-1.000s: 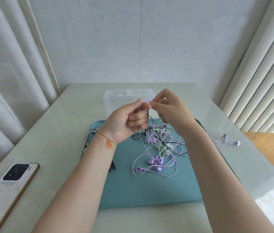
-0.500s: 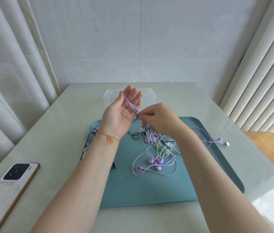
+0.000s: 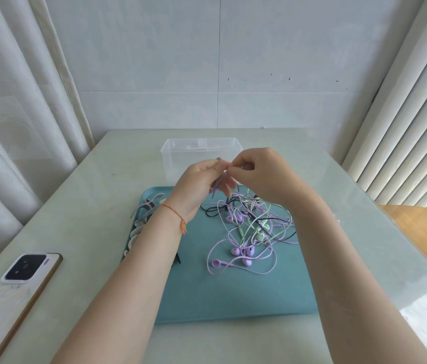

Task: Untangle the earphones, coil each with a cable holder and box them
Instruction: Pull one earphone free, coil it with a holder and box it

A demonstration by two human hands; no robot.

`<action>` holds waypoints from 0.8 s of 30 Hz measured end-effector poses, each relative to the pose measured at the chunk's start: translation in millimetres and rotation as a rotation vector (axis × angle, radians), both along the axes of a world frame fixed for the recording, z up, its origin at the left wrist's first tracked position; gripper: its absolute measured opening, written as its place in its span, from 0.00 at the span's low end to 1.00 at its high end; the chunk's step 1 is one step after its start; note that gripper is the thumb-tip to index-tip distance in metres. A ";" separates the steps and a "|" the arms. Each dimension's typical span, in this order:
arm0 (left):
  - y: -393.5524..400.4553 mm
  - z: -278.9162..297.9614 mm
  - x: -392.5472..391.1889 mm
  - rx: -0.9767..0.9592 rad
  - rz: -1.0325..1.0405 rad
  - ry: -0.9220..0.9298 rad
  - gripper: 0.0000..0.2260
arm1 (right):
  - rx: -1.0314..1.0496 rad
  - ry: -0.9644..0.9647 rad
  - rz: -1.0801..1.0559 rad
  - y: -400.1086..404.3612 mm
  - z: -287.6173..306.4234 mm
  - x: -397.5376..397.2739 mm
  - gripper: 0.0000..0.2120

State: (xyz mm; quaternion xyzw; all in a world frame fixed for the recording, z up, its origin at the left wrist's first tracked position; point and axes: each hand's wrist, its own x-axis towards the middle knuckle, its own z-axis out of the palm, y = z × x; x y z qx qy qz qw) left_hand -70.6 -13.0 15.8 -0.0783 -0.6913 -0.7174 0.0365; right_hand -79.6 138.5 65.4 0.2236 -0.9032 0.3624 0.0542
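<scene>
Left hand [image 3: 201, 183]: raised above the far edge of the tray, palm turned inward, fingers curled round a small bundle of purple cable [image 3: 219, 181].
Right hand [image 3: 262, 174]: just right of the left hand, thumb and forefinger pinching the same purple cable at the bundle's upper end; fingertips of both hands nearly touch.
Purple cable, position: held between the 2 hands, in front of the box.
Purple cable, long axis: the gathered loops run steeply, upper end by the right fingertips, lower end pointing down and slightly left toward the tray.
Key relation: the loose run of cable trails down and right from the hands; whether it is free of the pile cannot be told. The right hand is nearer that free length, so the next wrap likely falls to it, judged from the pose.
Tangled earphones [image 3: 249, 232]: purple, green and black sets heaped on the tray, below and right of the hands; several purple buds lie at the near side.
Tray [image 3: 228, 298]: teal, on the counter [image 3: 89, 211].
Cable holders [image 3: 144, 214]: pale pieces at the tray's left edge, partly hidden by the left forearm; count unclear.
Box [image 3: 180, 156]: clear, open, on the counter beyond the tray; no earphones seen inside.
Phone [image 3: 10, 290]: face down, near left of the counter.
Stage, as judged: 1st set being coiled; holder and boxing not yet done.
</scene>
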 end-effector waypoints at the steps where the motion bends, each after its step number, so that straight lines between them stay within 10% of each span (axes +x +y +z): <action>1: 0.9 -0.3 0.1 -0.030 -0.022 -0.013 0.13 | -0.014 0.019 -0.010 1.3 0.0 -0.9 0.06; 10: -0.2 7.3 7.9 0.126 -0.297 -0.191 0.17 | -0.190 0.063 -0.018 2.9 -7.1 -10.1 0.01; 16: -3.2 14.7 7.1 0.629 -0.412 -0.197 0.13 | -0.279 -0.068 0.046 0.5 -12.4 -9.9 0.08; 24: -8.6 16.6 3.0 0.979 -0.198 -0.071 0.18 | -0.107 -0.176 0.095 -11.1 -15.6 0.7 0.14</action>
